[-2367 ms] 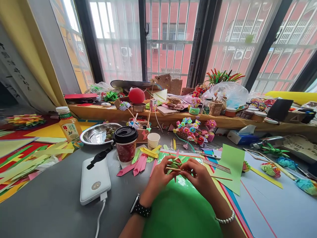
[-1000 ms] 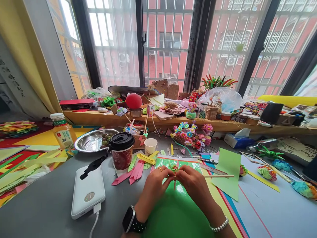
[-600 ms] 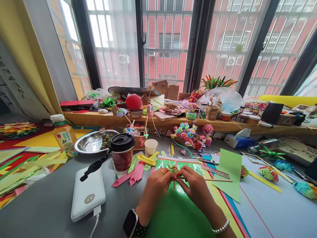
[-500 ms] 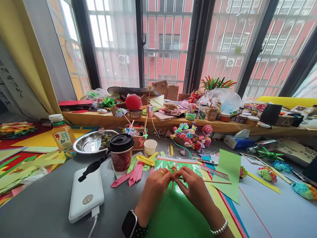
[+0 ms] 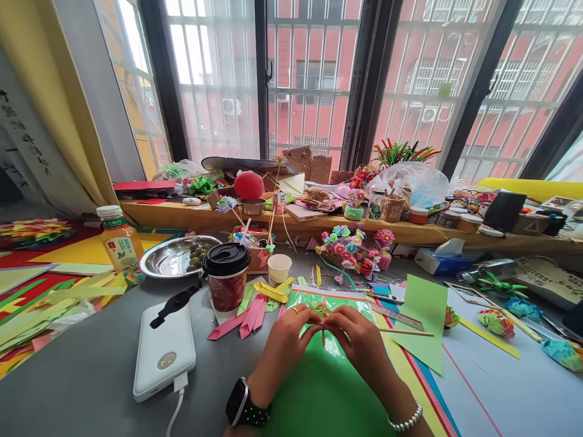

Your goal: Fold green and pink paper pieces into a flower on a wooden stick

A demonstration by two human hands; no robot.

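My left hand (image 5: 285, 346), with a black watch on its wrist, and my right hand (image 5: 359, 343), with a beaded bracelet, meet fingertip to fingertip above a glossy green sheet (image 5: 319, 394). Both pinch a small folded green and pink paper piece (image 5: 322, 311) threaded on a thin wooden stick (image 5: 405, 332), which juts out to the right. The fingers hide most of the paper piece.
A lidded coffee cup (image 5: 226, 276), a small paper cup (image 5: 279, 268), a white power bank (image 5: 164, 352) with cable, pink and yellow paper strips (image 5: 252, 309), a steel bowl (image 5: 175, 258), a juice bottle (image 5: 119, 246), a light green card (image 5: 423, 315), a ruler (image 5: 395, 315) and paper flowers (image 5: 350, 243) crowd the grey table.
Both hands have stayed together on the paper piece, with small finger shifts and the stick tilting slightly. The camera view has drifted a little.
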